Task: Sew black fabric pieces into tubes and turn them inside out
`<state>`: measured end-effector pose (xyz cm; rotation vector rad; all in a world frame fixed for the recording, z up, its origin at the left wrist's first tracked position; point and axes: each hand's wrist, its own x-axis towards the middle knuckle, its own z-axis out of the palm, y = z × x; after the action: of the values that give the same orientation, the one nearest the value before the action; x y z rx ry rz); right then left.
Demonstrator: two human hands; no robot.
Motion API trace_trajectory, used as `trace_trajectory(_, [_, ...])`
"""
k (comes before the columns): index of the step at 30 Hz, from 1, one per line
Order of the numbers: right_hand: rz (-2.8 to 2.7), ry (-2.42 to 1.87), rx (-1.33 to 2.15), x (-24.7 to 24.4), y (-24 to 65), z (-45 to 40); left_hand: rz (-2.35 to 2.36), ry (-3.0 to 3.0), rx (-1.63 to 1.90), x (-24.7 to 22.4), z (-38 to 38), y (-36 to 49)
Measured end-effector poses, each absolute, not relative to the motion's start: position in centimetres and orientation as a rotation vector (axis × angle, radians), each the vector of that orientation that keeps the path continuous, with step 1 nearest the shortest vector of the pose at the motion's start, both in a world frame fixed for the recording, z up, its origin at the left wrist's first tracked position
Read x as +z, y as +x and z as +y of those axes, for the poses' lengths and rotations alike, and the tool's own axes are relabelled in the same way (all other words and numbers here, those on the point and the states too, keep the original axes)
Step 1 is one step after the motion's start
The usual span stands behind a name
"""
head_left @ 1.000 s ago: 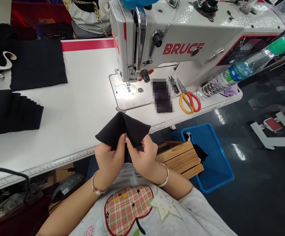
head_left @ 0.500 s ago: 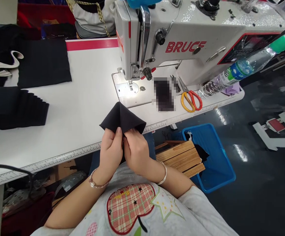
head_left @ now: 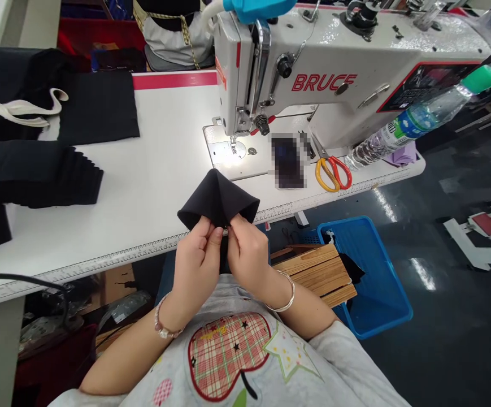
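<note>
A garment sewing workshop; an industrial sewing machine sits on a white table, with stacked black fabric beside it.

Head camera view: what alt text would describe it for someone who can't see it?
A person's left hand and right hand pinch a folded black fabric piece over a white sewing table, near a BRUCE sewing machine.

A white BRUCE sewing machine stands on the white table; red-and-yellow-handled scissors lie just beside a pixelated dark object; a plastic water bottle lies on its side near them; stacked black fabric pieces lie far left; wooden slats rest across a blue plastic basket below the table's edge.
</note>
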<state>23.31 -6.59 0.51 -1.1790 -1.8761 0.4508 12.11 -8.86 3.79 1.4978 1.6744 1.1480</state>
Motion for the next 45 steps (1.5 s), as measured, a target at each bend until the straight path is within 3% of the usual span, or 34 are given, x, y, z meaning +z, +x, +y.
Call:
trace_trajectory(5, [-1.818, -1.145, 0.374, 1.4, 23.3, -6.9, 1.641, 1.524, 1.295, 3.9, -9.7, 12.0])
trace_trajectory(14, [-1.701, -1.030, 0.343, 2.5, 22.8, -7.3, 1.996, 1.746, 1.361, 4.0, -9.9, 11.2])
trace_trajectory(27, [-1.782, -1.045, 0.242, 3.4, 21.9, -6.7, 1.833, 1.990, 1.318, 3.7, -9.2, 10.9])
trace_trajectory(39, [-1.747, -1.057, 0.270, 3.5, 21.1, -6.4, 1.767, 1.730, 1.384, 4.1, -9.1, 10.8])
trace_trajectory(45, [-1.716, -0.961, 0.251, 3.8, 20.2, -6.4, 1.787, 1.644, 1.598, 4.2, -8.5, 10.5])
